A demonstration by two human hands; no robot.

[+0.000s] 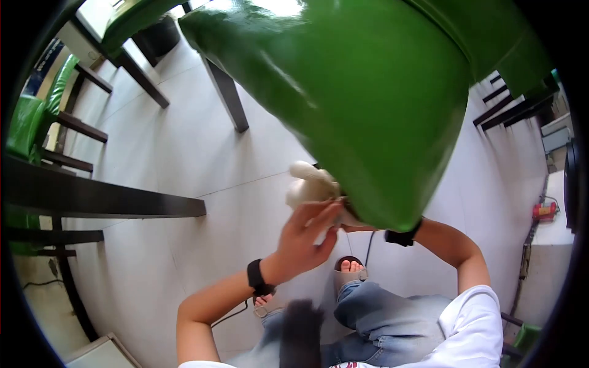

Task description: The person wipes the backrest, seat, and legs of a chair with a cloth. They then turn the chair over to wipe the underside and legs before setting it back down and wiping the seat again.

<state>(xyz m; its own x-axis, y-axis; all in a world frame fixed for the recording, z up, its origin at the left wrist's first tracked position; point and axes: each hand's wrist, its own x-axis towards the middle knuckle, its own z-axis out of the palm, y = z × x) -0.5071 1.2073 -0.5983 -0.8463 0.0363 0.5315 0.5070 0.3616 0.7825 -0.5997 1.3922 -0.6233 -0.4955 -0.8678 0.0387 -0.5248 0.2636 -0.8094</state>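
Note:
A big glossy green chair seat (368,92) fills the upper middle of the view, tilted, with a dark leg (227,92) behind it. At its lower edge sits a bunched white cloth (310,184). My left hand (304,239), with a black wristband, reaches up and its fingers close on the lower part of the cloth. My right hand (362,228) is almost wholly hidden behind the seat's lower edge; only a sliver of it and its black wristband (402,237) show. What it grips cannot be seen.
A dark table edge (104,196) runs in from the left, with green chairs (24,122) beyond it. More dark chair legs (509,110) stand at the upper right. A red object (543,210) lies by the right wall. My sandalled foot (350,270) rests on the pale tiled floor (184,159).

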